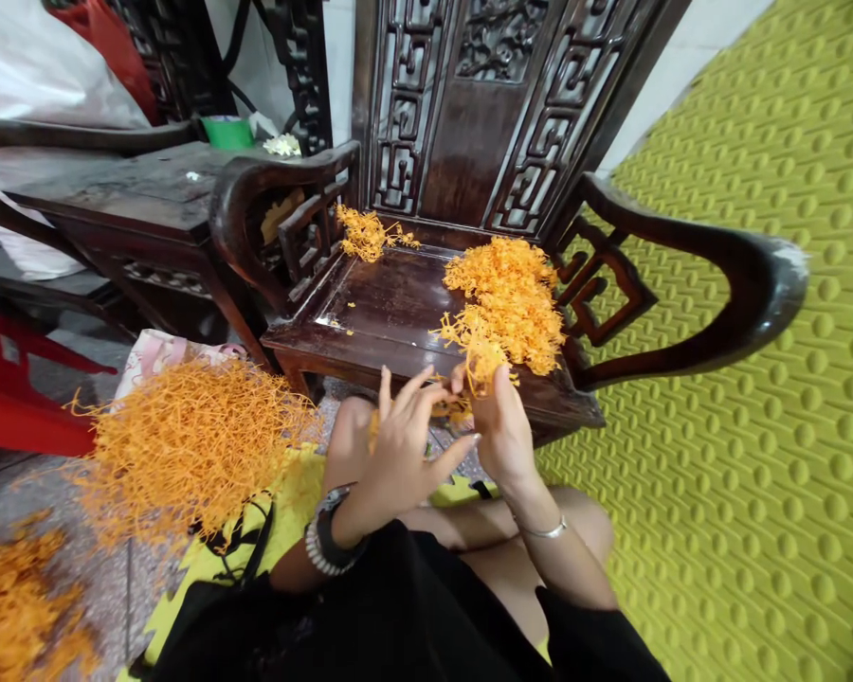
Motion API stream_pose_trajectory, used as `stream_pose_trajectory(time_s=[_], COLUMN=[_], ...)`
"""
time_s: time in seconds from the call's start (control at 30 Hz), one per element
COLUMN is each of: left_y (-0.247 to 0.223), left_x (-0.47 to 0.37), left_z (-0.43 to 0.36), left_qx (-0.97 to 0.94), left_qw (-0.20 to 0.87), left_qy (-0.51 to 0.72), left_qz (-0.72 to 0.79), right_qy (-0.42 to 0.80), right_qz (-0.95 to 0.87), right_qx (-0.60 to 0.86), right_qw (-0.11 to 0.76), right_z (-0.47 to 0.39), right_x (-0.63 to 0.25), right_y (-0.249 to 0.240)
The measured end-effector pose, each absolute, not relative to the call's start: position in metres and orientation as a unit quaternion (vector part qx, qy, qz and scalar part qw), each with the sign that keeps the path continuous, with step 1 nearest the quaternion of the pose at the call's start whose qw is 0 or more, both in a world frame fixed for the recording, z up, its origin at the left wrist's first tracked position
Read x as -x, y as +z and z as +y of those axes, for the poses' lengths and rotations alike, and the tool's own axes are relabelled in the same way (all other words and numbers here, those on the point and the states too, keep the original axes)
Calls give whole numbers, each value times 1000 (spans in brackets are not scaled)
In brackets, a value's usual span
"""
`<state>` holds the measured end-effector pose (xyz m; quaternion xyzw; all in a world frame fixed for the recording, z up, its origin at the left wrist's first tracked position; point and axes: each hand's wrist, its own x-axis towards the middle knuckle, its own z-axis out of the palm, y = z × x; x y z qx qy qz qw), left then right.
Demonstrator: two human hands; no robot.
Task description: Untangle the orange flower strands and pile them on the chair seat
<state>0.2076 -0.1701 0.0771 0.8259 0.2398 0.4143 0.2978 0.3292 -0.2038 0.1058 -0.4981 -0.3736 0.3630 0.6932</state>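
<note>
My right hand [503,426] is closed around a small orange stringy bunch [484,365] at the front edge of the dark wooden chair seat [398,294]. Beside it, my left hand [408,445] has its fingers spread, with the fingertips close to the right hand; nothing shows in its grip. Just beyond the right hand lies a large orange pile [512,294] on the right of the seat. A smaller orange clump [368,234] rests at the seat's back left corner.
A big heap of orange strands [191,445] stands at the left, over a pink-white bag [153,350]. More orange pieces [14,616] lie lower left. Around are a red stool [21,388], a side table [135,189] with green tape [228,133], and a curved armrest [739,275].
</note>
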Motion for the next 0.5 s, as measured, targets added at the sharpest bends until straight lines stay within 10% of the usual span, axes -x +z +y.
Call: stream_pose_trajectory(time_s=[0.27,0.5], left_y=[58,67], left_x=[-254,-249], left_z=[-170,-180], left_qx=[-747,-842], left_qw=[545,398], left_qy=[351,286], left_qz=[146,225], right_qy=[80,18], right_qz=[-355,-332], right_qx=[562,555], right_qw=[743,763], right_z=[-200,-202], right_x=[-339,-337], right_y=[86,94])
